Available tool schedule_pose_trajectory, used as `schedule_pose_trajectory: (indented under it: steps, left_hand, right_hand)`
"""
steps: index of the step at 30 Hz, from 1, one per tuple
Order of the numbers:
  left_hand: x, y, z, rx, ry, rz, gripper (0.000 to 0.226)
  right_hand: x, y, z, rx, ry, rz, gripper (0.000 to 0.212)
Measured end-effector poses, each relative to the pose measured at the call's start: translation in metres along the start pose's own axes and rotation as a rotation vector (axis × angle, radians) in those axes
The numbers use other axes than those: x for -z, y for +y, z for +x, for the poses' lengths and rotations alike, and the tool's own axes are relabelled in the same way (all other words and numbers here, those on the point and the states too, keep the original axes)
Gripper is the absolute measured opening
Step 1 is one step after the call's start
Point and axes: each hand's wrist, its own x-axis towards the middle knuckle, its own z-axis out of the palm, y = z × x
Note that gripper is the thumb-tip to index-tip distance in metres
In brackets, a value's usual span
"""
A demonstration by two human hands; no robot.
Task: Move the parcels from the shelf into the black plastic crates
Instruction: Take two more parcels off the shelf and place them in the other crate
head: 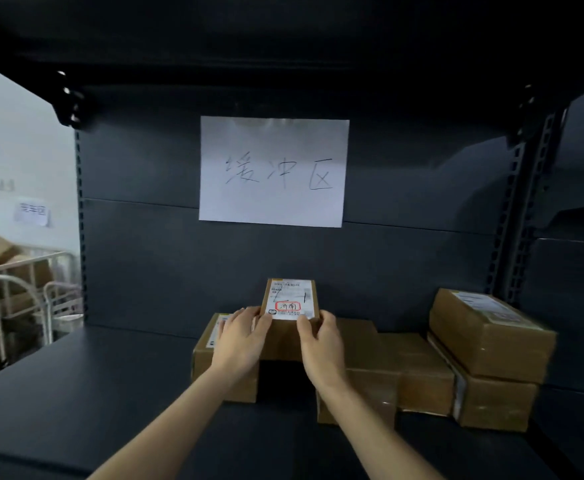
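A small brown parcel with a white label and a red stamp sits raised on top of other cardboard parcels on the dark shelf. My left hand grips its left side and my right hand grips its right side, fingers curled over the top edge. Beneath it a parcel lies on the left and lower parcels on the right. At the far right, two more parcels are stacked. No black crate is in view.
A white paper sign with handwriting hangs on the shelf's back panel. Slotted metal uprights frame the bay. Past the left edge stand a metal cage cart and cardboard boxes by a white wall.
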Motion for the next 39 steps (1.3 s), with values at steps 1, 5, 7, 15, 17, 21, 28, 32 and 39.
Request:
schedule_pose_trajectory:
  steps: [1, 5, 7, 15, 17, 21, 28, 32, 39]
  left_hand:
    - [0.002, -0.006, 0.000, -0.010, 0.014, 0.116, 0.043]
    - [0.004, -0.027, 0.000, -0.024, -0.017, 0.332, 0.045]
    - [0.004, -0.035, -0.002, -0.031, -0.016, 0.401, 0.045]
    - [0.000, -0.063, -0.013, -0.188, -0.026, 0.627, 0.047]
    - [-0.002, -0.066, -0.014, -0.224, -0.013, 0.675, 0.047]
    - [-0.004, -0.072, -0.012, -0.279, -0.020, 0.762, 0.051]
    - [0.014, -0.081, -0.010, -0.335, 0.056, 0.581, 0.053]
    - [0.042, -0.095, -0.003, -0.224, 0.201, 0.394, 0.056]
    - [0.060, -0.122, 0.011, 0.214, 0.097, -0.038, 0.063]
  right_hand:
    - [-0.005, 0.001, -0.001, -0.025, 0.001, 0.011, 0.045]
    - [-0.021, 0.007, -0.006, -0.120, -0.002, 0.053, 0.040]
    - [-0.030, 0.014, -0.009, -0.160, -0.017, 0.052, 0.038]
    - [-0.049, 0.042, -0.021, -0.193, -0.076, 0.023, 0.045]
    - [-0.051, 0.045, -0.021, -0.182, -0.084, 0.011, 0.046]
    - [-0.054, 0.049, -0.023, -0.144, -0.096, -0.048, 0.048]
    - [-0.055, 0.054, -0.019, -0.140, -0.127, -0.040, 0.048]
    - [-0.055, 0.055, -0.013, -0.178, -0.146, 0.019, 0.053]
    - [-0.061, 0.054, 0.000, -0.200, -0.160, 0.035, 0.052]
